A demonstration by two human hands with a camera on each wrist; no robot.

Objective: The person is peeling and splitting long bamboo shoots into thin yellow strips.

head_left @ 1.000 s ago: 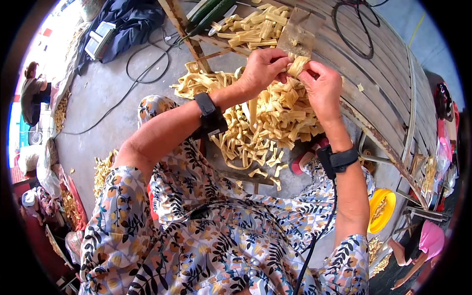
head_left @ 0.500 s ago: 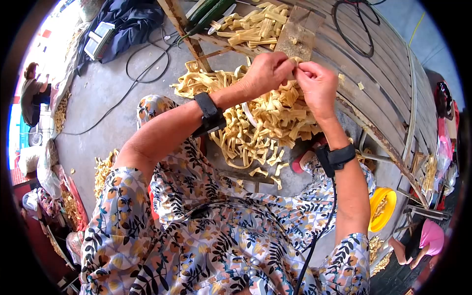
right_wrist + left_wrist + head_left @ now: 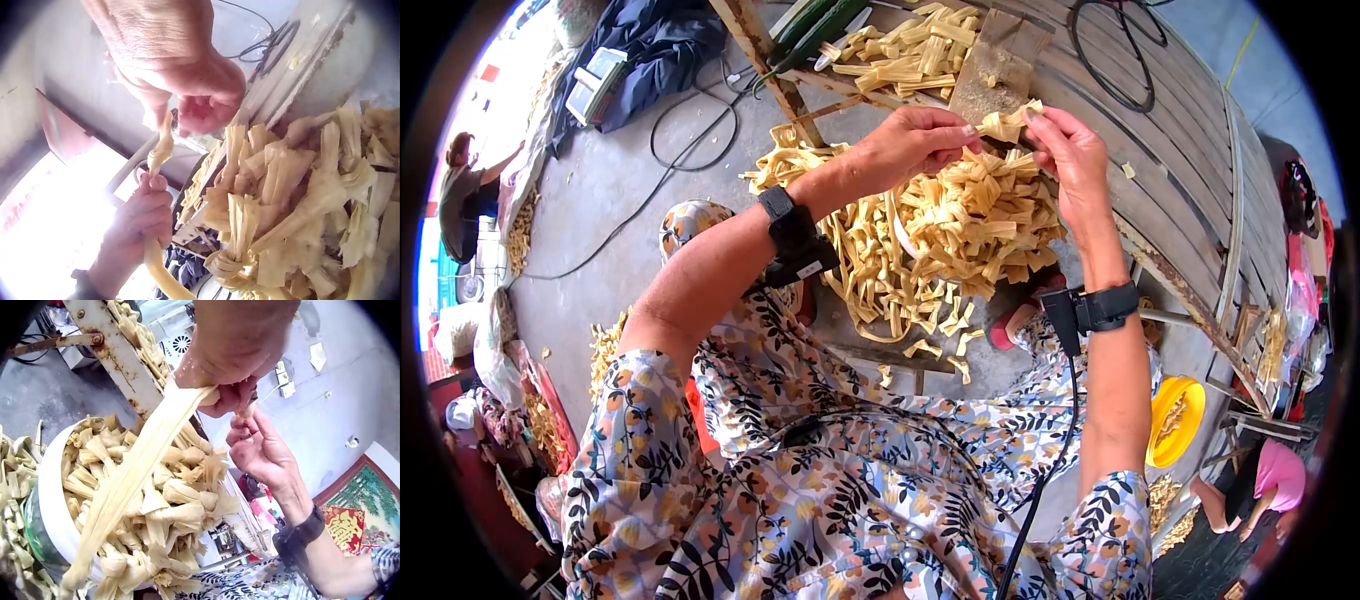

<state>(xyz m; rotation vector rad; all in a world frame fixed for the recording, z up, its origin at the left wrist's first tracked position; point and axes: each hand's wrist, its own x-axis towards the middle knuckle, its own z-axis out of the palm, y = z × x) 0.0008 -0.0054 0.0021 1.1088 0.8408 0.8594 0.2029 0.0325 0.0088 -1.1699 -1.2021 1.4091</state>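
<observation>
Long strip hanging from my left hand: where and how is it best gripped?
Probably midway along the strip, pinched across its width, from the side facing away from the knotted pieces: it's flat and clear of the left hand there.

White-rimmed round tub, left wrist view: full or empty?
Full. Knotted pale-yellow strips fill the white-rimmed round tub and heap up above its rim.

All 3 views are bright, the right wrist's glaring and perhaps soft.
</observation>
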